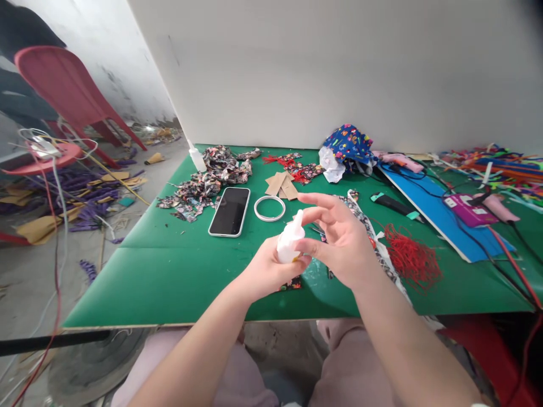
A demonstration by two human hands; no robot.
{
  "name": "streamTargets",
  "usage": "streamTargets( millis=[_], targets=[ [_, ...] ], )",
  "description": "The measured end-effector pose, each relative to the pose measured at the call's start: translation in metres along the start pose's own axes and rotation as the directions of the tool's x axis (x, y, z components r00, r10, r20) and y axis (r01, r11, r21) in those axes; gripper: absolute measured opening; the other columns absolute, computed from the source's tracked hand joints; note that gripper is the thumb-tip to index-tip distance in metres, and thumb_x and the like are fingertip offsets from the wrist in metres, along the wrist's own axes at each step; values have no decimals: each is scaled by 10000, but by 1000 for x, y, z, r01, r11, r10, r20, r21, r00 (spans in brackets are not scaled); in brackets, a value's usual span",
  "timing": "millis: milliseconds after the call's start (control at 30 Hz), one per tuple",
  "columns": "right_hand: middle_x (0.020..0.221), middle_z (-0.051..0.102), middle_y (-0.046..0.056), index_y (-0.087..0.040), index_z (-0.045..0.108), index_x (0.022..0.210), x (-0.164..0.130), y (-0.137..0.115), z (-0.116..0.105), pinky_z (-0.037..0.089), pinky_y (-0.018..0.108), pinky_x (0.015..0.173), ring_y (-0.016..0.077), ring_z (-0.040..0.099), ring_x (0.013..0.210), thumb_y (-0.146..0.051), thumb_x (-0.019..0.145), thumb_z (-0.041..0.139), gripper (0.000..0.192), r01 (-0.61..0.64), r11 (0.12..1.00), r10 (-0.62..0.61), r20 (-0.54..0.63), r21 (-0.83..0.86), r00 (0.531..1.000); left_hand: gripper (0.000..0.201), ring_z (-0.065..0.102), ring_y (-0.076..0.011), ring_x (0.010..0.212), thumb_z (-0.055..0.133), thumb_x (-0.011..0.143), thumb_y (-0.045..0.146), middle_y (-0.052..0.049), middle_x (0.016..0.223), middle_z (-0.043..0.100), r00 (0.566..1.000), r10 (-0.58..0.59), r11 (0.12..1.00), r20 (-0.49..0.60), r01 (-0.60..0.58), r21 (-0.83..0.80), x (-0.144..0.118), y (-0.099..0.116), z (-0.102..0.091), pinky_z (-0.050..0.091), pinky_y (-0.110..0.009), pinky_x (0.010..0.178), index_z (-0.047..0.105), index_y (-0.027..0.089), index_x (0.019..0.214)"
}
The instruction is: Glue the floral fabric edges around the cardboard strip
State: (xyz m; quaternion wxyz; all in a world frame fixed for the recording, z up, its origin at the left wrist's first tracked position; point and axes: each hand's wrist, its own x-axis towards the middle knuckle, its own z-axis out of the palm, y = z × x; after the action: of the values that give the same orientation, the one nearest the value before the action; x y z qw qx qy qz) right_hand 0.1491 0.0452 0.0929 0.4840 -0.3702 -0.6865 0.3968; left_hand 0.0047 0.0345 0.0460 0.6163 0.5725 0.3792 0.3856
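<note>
Above the green tabletop (178, 271), our left hand (265, 271) has its grip clamped on a small white glue bottle (291, 242) while our right hand (339, 243), fingers apart, touches its tip; a hard squeeze could squirt glue onto our fingers.

- This is a small handicraft workshop, rough and informal, not a tidy home room.
- A green work table (178, 271) stands against a plain white wall, strewn with patterned fabric scraps (207, 181), cardboard pieces (280, 185) and a bundle of red threads (410, 259).
- A pink tool (498, 208) with cables, perhaps a glue gun, lies on the right side.
- The concrete floor (25, 282) is littered with purple offcuts (91, 195) and paper.
- A red plastic chair (63, 85) is tipped up in the corner.
</note>
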Motion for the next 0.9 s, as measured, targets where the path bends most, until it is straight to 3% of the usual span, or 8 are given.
streamTargets(
  millis=[167,267,367,533,700,800,900],
  targets=[
    [1071,627,22,-336,439,1259,-1,-3,0,453,419,942,200,576,1066,-343,750,668,558,-20,996,12,93,88,996,199,352,-39,436,589,732,305,72,524,415,1000,-12,1000,-11,12,28,0,1,-1,271,-174,417,444,170,713],
    [1065,611,20,-329,434,1262,-1,-2,3,448,414,956,193,580,1035,-341,687,727,645,13,998,-15,34,57,999,180,372,-44,453,580,734,269,68,527,429,1000,18,997,-10,-17,80,0,4,0,297,-176,435,435,171,693],
    [1045,622,14,-329,441,1248,-1,-2,2,461,399,941,170,608,953,-305,706,717,609,10,999,-10,-5,50,1000,142,378,-44,456,570,728,241,68,541,435,1000,-5,998,-13,6,63,0,6,2,303,-174,432,448,169,720],
    [1288,526,37,-342,368,1311,-1,-3,-2,445,413,978,190,546,1131,-358,799,607,565,-4,985,-20,135,172,991,159,398,-49,454,573,743,273,64,541,456,999,-12,997,-30,14,81,0,5,1,314,-181,439,458,165,727],
    [1289,521,44,-340,330,1345,-2,-1,2,424,417,1001,178,586,1013,-344,699,713,751,13,1000,-13,7,15,1000,182,384,-45,431,589,732,293,67,516,447,999,-16,996,-32,19,86,1,5,1,282,-175,409,460,166,717],
    [1239,562,40,-352,297,1363,-3,-2,2,434,415,986,176,588,1032,-298,775,640,683,5,999,-7,44,39,999,180,354,-38,395,582,734,307,78,506,429,997,-62,996,-45,65,56,1,4,1,247,-172,382,468,171,767],
    [1325,497,47,-358,275,1375,-3,-2,1,435,430,985,206,542,1135,-335,780,624,691,7,999,-13,101,54,995,179,350,-38,394,580,737,311,79,498,424,997,-58,996,-51,61,72,1,3,1,248,-176,387,470,173,762]
  ],
)
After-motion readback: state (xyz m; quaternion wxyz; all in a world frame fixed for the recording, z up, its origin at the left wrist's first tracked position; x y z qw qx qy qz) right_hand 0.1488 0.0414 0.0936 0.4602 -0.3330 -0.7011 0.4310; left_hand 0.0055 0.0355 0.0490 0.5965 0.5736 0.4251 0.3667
